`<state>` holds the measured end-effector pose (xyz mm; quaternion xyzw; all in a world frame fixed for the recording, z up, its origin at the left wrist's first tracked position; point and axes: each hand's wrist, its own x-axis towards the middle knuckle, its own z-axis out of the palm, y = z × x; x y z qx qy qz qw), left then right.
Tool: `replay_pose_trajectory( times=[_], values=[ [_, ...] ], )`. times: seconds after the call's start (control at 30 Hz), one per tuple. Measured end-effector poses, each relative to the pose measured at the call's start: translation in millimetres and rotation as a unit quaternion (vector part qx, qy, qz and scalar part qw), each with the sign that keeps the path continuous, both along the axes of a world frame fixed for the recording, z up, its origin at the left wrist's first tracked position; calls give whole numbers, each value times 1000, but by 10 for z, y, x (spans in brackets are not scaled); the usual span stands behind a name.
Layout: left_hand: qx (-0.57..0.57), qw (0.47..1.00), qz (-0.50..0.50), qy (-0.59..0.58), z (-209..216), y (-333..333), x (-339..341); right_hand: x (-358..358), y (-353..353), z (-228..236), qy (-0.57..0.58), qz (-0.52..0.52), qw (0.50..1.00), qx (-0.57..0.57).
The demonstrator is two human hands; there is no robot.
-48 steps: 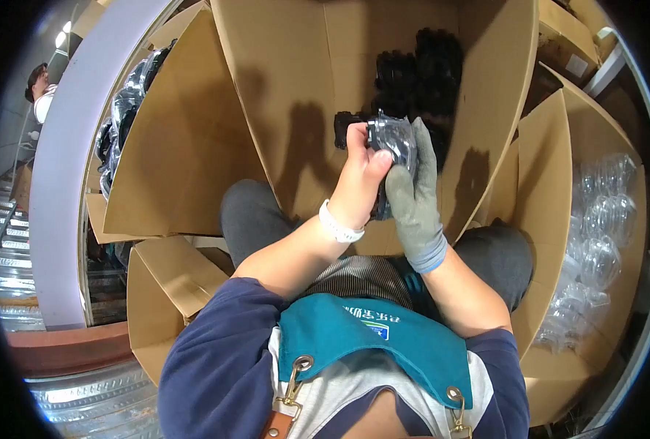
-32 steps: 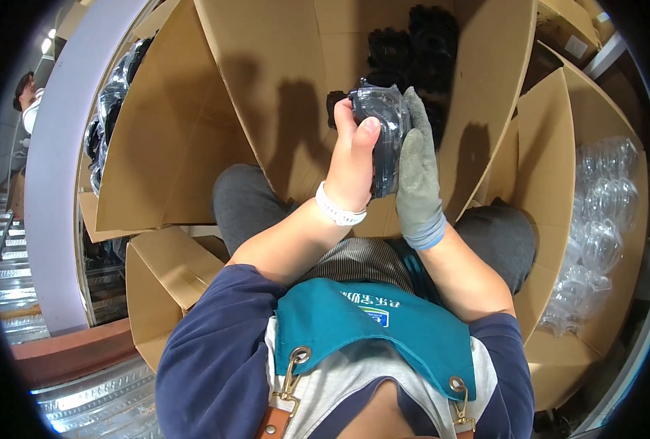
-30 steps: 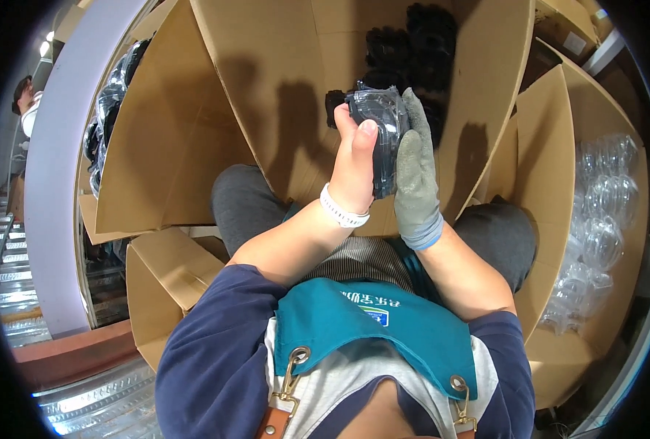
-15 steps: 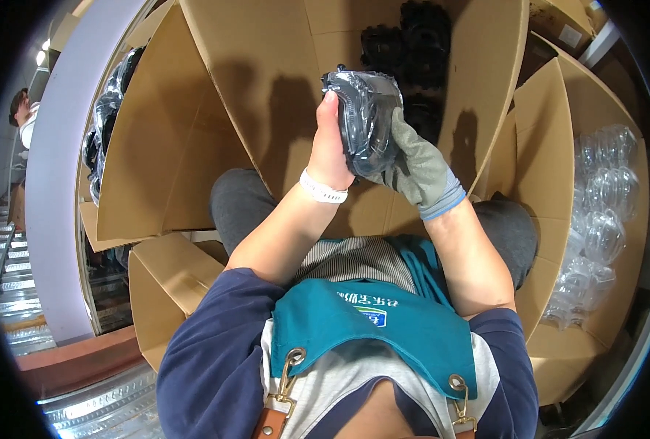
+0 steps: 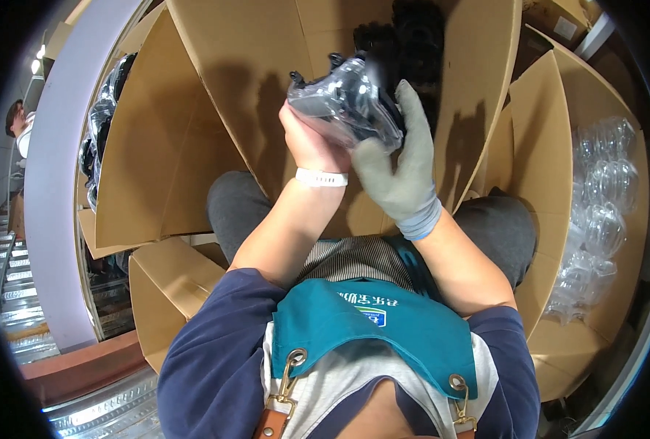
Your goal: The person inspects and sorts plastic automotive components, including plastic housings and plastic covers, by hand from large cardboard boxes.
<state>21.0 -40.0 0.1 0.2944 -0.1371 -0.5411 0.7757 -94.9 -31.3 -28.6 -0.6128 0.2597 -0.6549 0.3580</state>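
Over the big cardboard box, my left hand (image 5: 312, 139), bare and with a white band at the wrist, is closed around the left and underside of a black-and-clear plastic part (image 5: 358, 102). The part has a glossy clear face and small black tabs on its upper edge; its exact kind does not show. My right hand (image 5: 401, 161), in a grey glove with a blue cuff, is spread at the part's right end. Its thumb lies close to the lower edge, and whether it touches is unclear. The left fingers are mostly hidden behind the part.
The big box (image 5: 266, 44) stands open between my knees, with several dark plastic parts (image 5: 418, 33) at its far side. Clear plastic pieces (image 5: 603, 219) fill a box at right. More wrapped black parts (image 5: 105, 110) are at left, near a roller conveyor (image 5: 105, 402). Another person (image 5: 21, 128) is far left.
The plastic part has turned from upright to tilted, its tabbed edge now toward the upper left. My left hand has shifted left, and my right hand's fingers have come off the part and spread.
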Motion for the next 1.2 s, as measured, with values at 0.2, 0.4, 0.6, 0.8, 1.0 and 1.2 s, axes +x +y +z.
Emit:
replay_pose_trajectory(
  times=[0.2,0.4,0.6,0.8,1.0,1.2],
  values=[
    [-85,996,-39,2,61,37,82,-106,-17,-58,9,101,987,126],
    [-9,999,19,24,66,62,-38,-162,35,-66,40,115,987,109],
    [-100,991,41,-81,-69,88,272,-117,-45,195,-254,124,940,192],
    [-128,988,-1,-92,-318,189,321,-360,-34,239,-40,237,936,255],
    [-78,984,51,-152,-311,187,184,-343,53,289,-116,196,931,287],
    [-142,950,27,-275,-66,185,301,-52,185,110,-35,33,999,14]
  ],
)
